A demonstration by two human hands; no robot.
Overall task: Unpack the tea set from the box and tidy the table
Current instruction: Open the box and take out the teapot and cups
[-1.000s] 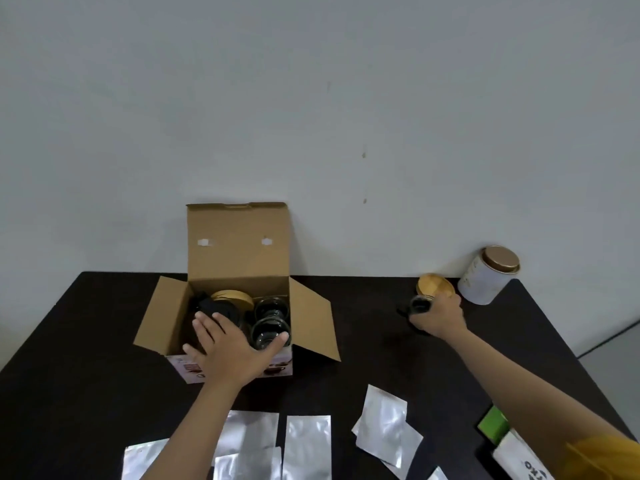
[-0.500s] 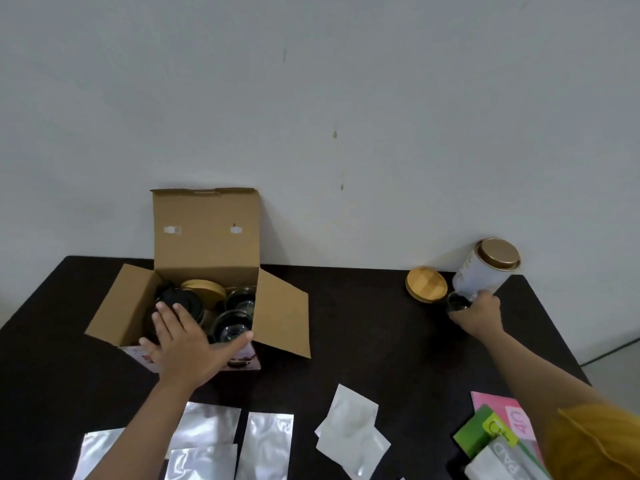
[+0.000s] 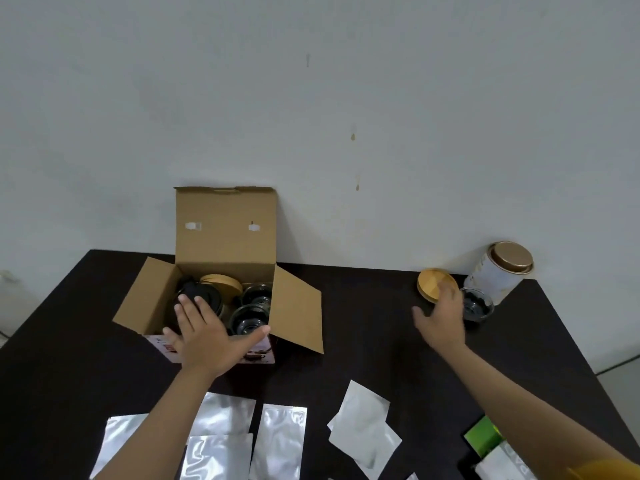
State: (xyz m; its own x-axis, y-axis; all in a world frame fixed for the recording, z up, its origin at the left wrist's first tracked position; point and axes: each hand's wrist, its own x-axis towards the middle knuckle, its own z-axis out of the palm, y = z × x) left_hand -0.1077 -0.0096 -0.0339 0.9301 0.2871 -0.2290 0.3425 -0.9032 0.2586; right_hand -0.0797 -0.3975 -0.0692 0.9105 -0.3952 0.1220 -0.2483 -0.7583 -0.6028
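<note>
An open cardboard box stands on the black table against the wall. Inside it are a glass teapot with a black handle, a bamboo lid and two glass cups. My left hand lies flat on the box's front rim, fingers spread, holding nothing. A glass cup stands on the table at the right, beside a bamboo lid and a white tin with a gold cap. My right hand hovers open just left of that cup, apart from it.
Several silver foil pouches lie along the table's near edge, with two more further right. A green packet and a white packet sit at the bottom right. The wall runs directly behind the box and tin.
My right hand set the glass cup down next to the white tin, let go and drew back to the left, open. My left hand stayed on the box.
</note>
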